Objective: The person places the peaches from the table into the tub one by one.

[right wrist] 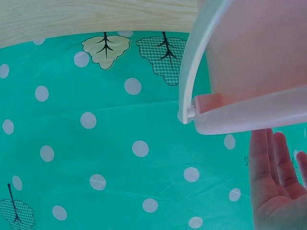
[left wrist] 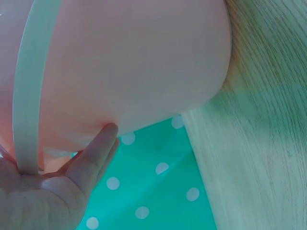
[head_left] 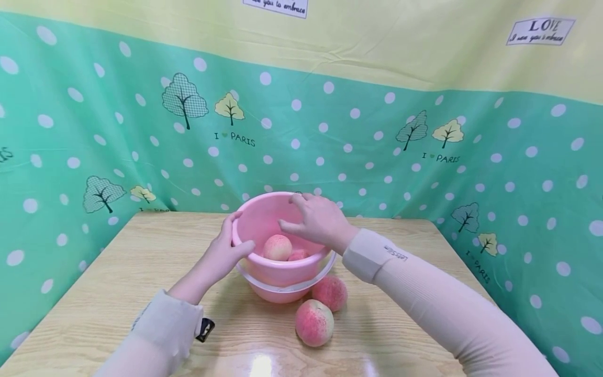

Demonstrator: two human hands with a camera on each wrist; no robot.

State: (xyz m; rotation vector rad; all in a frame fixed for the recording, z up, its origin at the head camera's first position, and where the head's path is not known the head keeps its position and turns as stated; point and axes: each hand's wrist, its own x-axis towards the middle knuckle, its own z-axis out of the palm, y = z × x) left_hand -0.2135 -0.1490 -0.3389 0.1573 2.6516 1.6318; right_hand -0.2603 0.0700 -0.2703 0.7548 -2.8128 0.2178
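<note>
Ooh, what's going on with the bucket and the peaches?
Someone is busy with a pink bucket. The left hand holds it at its left side, and the right hand is over its far right edge, with no peach to be seen in its fingers. Two peaches show inside. Two more peaches lie close together on the table, just in front of the bucket.

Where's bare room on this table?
The table looks bare between the left hand and left-side cloth, and between the right sleeve and right-side cloth. At front right of the pink bucket, two peaches crowd things.
</note>
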